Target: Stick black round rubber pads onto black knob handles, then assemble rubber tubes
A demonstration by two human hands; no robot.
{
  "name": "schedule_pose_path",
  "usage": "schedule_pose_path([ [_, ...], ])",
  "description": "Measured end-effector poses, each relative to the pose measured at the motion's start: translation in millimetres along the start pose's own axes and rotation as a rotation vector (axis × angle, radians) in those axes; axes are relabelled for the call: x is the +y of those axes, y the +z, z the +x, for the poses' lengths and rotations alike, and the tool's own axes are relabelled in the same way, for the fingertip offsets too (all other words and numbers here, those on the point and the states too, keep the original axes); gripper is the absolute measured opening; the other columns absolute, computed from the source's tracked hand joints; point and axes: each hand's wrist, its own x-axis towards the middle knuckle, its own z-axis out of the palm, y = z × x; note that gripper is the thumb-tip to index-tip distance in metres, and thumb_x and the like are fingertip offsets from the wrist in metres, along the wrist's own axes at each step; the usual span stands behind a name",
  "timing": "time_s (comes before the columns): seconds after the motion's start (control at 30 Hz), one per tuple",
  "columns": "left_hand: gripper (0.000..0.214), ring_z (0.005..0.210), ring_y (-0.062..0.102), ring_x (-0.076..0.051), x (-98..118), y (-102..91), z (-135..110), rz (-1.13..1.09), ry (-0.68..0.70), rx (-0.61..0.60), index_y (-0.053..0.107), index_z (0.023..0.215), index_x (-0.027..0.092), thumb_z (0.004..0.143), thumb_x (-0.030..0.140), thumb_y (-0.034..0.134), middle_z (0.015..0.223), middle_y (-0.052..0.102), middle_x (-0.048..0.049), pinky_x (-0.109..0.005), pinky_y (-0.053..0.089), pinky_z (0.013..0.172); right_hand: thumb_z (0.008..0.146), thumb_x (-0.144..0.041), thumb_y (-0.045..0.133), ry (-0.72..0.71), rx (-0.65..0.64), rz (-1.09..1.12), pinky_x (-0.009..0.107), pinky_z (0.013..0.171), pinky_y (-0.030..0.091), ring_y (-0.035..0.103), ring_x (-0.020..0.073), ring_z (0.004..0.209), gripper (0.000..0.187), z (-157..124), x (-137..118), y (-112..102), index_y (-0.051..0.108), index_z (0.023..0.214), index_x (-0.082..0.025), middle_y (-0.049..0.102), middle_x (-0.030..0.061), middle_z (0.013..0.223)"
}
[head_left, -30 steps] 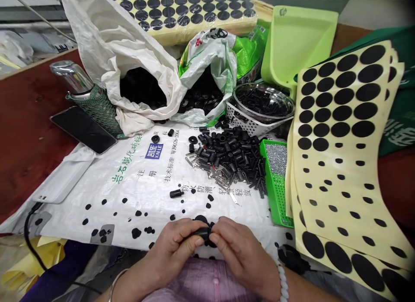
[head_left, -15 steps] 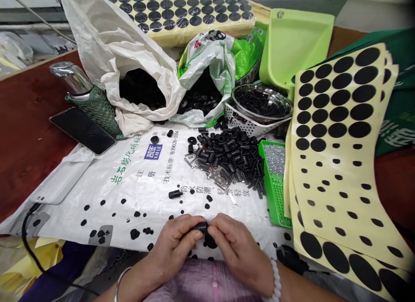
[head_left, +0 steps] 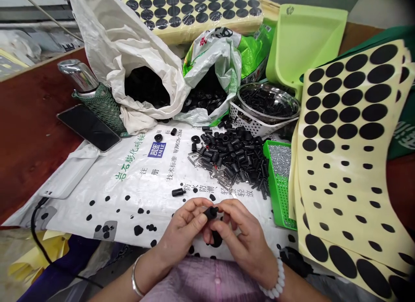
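My left hand (head_left: 183, 226) and my right hand (head_left: 241, 235) meet at the table's near edge, both pinched on one small black cylindrical part (head_left: 210, 213) held between the fingertips. Beyond the hands lies a heap of similar black tube parts (head_left: 235, 159) mixed with small metal clips. A single black part (head_left: 177, 192) lies alone on the white printed sack (head_left: 129, 181) just ahead of my left hand. Black round stickers dot the sack near my hands.
Yellow sheets of black round pads (head_left: 348, 150) fan out at right. A green basket of screws (head_left: 281, 181), a steel bowl (head_left: 267, 102) in a white basket, two open bags (head_left: 145, 83) of black parts, a green dustpan (head_left: 304, 42), a phone (head_left: 89, 126) and a bottle (head_left: 89, 90) stand around.
Both hands have lifted a little away from my body, and the black part now sticks up visibly between the fingertips. The view shifted slightly.
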Motion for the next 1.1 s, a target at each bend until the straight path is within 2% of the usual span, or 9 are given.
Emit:
schedule_pose_path([
  [0.1,0.031,0.055,0.054,-0.010,-1,3.3,-1,0.043,-0.025,-0.053,0.044,0.115,0.018,0.087,0.033,0.050,0.062,0.054,0.0026,-0.024,0.045,0.060,0.085,-0.023,0.052,0.002,0.059,0.038,0.033,0.078,0.049,0.055,0.0205,0.094,0.017,-5,3,8,0.059,0.101,-0.022,0.056,0.0082,0.101],
  [0.17,0.034,0.061,0.055,-0.011,3,3.5,-3,0.197,0.017,-0.039,0.040,0.119,0.018,0.089,0.032,0.046,0.068,0.056,0.0001,-0.026,0.046,0.062,0.085,-0.022,0.053,0.005,0.116,0.067,0.035,0.082,0.048,0.055,0.0213,0.100,0.018,-6,4,9,0.059,0.102,-0.022,0.057,0.0087,0.105],
  [0.27,0.034,0.074,0.055,-0.013,15,1.0,-6,0.573,0.269,0.065,0.044,0.121,0.019,0.088,0.025,0.048,0.086,0.057,-0.0047,-0.027,0.046,0.069,0.084,-0.021,0.055,-0.022,0.123,0.008,0.036,0.080,0.049,0.058,0.0208,0.094,0.019,-5,4,4,0.058,0.103,-0.021,0.061,0.0082,0.100],
  [0.37,0.032,0.075,0.054,-0.013,28,-0.2,-5,0.890,0.505,0.032,0.051,0.116,0.020,0.085,0.018,0.052,0.087,0.057,-0.0044,-0.027,0.046,0.069,0.085,-0.023,0.053,-0.101,0.056,-0.151,0.032,0.065,0.050,0.060,0.0178,0.072,0.017,-2,3,-1,0.056,0.102,-0.019,0.064,0.0050,0.081],
  [0.43,0.024,0.072,0.054,-0.012,34,0.0,-2,1.010,0.542,-0.031,0.056,0.108,0.020,0.084,0.015,0.051,0.081,0.058,-0.0032,-0.025,0.046,0.065,0.086,-0.022,0.050,-0.162,0.022,-0.239,0.030,0.060,0.048,0.058,0.0168,0.066,0.017,-1,3,-2,0.054,0.102,-0.018,0.063,0.0038,0.075],
  [0.57,0.015,0.071,0.056,-0.012,34,-2.0,2,1.148,0.516,-0.062,0.057,0.098,0.018,0.085,0.014,0.050,0.079,0.061,-0.0035,-0.024,0.045,0.063,0.087,-0.017,0.048,-0.196,0.005,-0.331,0.033,0.067,0.050,0.059,0.0194,0.077,0.019,-2,7,-1,0.051,0.106,-0.017,0.063,0.0082,0.087],
  [0.7,0.012,0.070,0.057,-0.012,24,-4.5,0,1.146,0.468,0.036,0.057,0.094,0.018,0.085,0.018,0.051,0.079,0.063,-0.0031,-0.024,0.046,0.064,0.087,-0.013,0.046,-0.269,0.037,-0.397,0.035,0.070,0.051,0.058,0.0212,0.084,0.023,-6,13,-1,0.048,0.111,-0.016,0.062,0.0105,0.091],
  [0.93,0.016,0.048,0.048,-0.008,8,4.7,-1,0.626,0.148,0.269,0.053,0.081,0.016,0.085,0.031,0.052,0.061,0.053,0.0028,-0.019,0.041,0.045,0.086,-0.010,0.048,-0.386,0.135,-0.499,0.037,0.067,0.051,0.058,0.0224,0.080,0.025,-5,16,6,0.050,0.111,-0.015,0.062,0.0123,0.089],
  [1.1,0.006,0.061,0.054,-0.010,4,-1.4,-3,0.843,0.421,0.225,0.054,0.088,0.016,0.086,0.020,0.050,0.074,0.057,-0.0013,-0.022,0.046,0.056,0.088,-0.014,0.048,-0.205,0.025,-0.225,0.032,0.069,0.051,0.058,0.0186,0.082,0.022,-3,13,2,0.052,0.109,-0.018,0.061,0.0080,0.090],
])
